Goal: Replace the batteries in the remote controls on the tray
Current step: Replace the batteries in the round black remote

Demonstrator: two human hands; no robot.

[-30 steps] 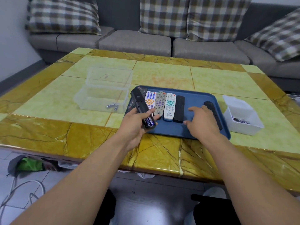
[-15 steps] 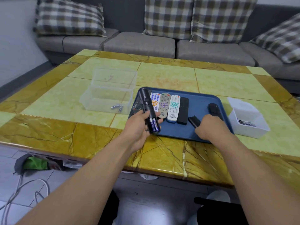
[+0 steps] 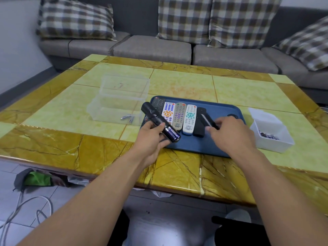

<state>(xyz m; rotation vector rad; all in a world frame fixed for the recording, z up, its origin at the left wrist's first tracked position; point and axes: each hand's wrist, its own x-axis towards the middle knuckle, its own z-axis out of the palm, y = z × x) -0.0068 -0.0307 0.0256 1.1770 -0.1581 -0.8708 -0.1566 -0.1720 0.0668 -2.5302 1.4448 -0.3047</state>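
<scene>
My left hand [image 3: 152, 139] grips a black remote [image 3: 154, 116] tilted over the left end of the blue tray [image 3: 195, 144]; its battery bay is open and shows batteries [image 3: 172, 134] at the near end. My right hand [image 3: 229, 134] pinches the black battery cover [image 3: 208, 120] above the tray. On the tray lie three light button remotes [image 3: 179, 115] side by side, a flat black remote [image 3: 198, 130] beside them, and a dark remote [image 3: 158, 102] at the far left. Another black remote [image 3: 232, 115] peeks out behind my right hand.
A clear plastic box [image 3: 120, 100] with a few loose batteries stands left of the tray. A small white bin [image 3: 271, 132] holding batteries sits to the right. The tiled table edge runs close in front of me; a grey sofa stands behind.
My right hand picked the battery cover up off the tray and lifted it toward the left. My left hand kept the open remote in its grip, drifting slightly.
</scene>
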